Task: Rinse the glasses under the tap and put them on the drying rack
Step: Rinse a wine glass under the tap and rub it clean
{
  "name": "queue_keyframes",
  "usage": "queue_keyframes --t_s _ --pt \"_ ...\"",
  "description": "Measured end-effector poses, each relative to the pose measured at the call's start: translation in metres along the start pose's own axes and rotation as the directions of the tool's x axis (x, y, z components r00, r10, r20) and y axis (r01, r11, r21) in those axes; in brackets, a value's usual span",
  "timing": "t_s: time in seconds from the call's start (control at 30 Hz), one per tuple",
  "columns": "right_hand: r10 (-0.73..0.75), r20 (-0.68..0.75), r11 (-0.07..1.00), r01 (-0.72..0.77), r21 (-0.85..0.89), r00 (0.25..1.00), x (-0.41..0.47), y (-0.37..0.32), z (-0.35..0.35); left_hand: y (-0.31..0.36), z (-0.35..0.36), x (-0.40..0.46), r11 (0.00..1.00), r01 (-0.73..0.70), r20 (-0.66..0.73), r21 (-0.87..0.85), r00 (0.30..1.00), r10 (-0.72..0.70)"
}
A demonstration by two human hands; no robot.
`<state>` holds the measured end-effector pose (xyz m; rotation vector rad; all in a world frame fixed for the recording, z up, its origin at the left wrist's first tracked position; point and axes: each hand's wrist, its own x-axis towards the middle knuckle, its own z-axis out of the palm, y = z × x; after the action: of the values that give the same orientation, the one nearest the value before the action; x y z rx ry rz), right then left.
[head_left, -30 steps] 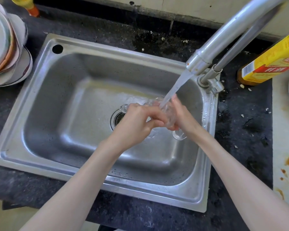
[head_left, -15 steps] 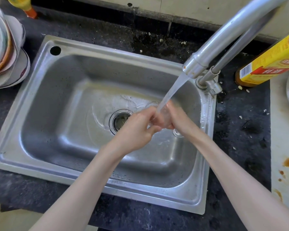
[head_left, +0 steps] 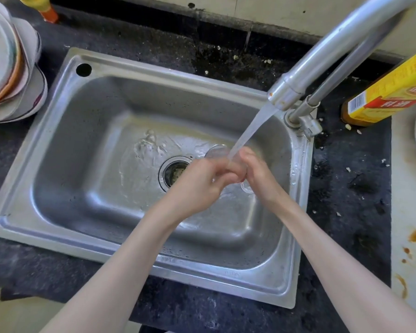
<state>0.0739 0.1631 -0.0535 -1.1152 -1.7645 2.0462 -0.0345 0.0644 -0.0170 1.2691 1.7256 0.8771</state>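
Clear glass (head_left: 228,164) under tap stream, both hands' fingers (head_left: 226,168) clamped round it: wet, slippery, light, fragile; hold body between fingers, not rim.

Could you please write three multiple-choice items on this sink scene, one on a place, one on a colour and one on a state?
1. Where is the stack of plates?
A. left of the sink
B. inside the sink
C. right of the tap

2. What colour is the label on the bottle beside the tap?
A. blue
B. yellow
C. white

3. What state is the tap in?
A. off
B. dripping
C. running

Answers:
1. A, the plates sit on the counter at the left edge.
2. B, its label is yellow with red patches.
3. C, a full stream of water falls onto the glass held by the left hand and right hand.
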Motion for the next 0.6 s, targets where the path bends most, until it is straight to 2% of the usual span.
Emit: queue_keyframes --t_s 0.03,0.1,0.2,0.27,0.37,0.43,0.5,0.57,0.6 --pt "0.003 -0.007 0.998 -0.002 0.056 1.000 0.000 0.001 -0.001 0.000 -0.002 0.000 0.999 -0.031 -0.048 0.039 0.998 0.033" --pt "0.050 0.051 0.995 -0.054 0.078 0.997 0.004 0.002 -0.003 0.002 -0.004 -0.002 0.969 -0.114 -0.119 0.219 0.983 0.142" --pt "0.135 0.127 0.990 -0.127 -0.066 0.983 0.006 -0.003 -0.002 0.007 -0.002 -0.007 0.910 -0.188 -0.134 0.369 0.958 0.253" --pt "0.094 0.072 0.990 -0.085 -0.114 0.993 0.002 -0.005 -0.003 0.008 0.000 -0.008 0.913 -0.163 -0.101 0.374 0.971 0.215" --pt "-0.042 -0.053 0.990 0.035 -0.139 0.998 -0.007 -0.001 -0.001 -0.002 0.003 -0.003 0.944 -0.078 -0.024 0.319 0.996 0.091" --pt "-0.105 -0.049 0.988 0.098 -0.122 0.993 -0.009 0.000 0.001 -0.006 -0.002 -0.001 0.949 -0.090 -0.016 0.303 0.995 0.100" --pt "-0.005 0.052 0.999 0.007 -0.052 0.999 -0.004 0.004 -0.001 -0.006 -0.009 0.000 0.946 -0.131 -0.058 0.296 0.986 0.154" --pt "0.141 0.178 0.989 -0.128 -0.079 0.974 0.000 0.001 -0.002 -0.004 -0.008 -0.003 0.914 -0.174 -0.063 0.366 0.975 0.211" --pt "0.163 0.215 0.984 -0.144 -0.103 0.963 0.003 0.004 -0.005 -0.003 -0.004 -0.005 0.903 -0.186 -0.070 0.388 0.971 0.230"
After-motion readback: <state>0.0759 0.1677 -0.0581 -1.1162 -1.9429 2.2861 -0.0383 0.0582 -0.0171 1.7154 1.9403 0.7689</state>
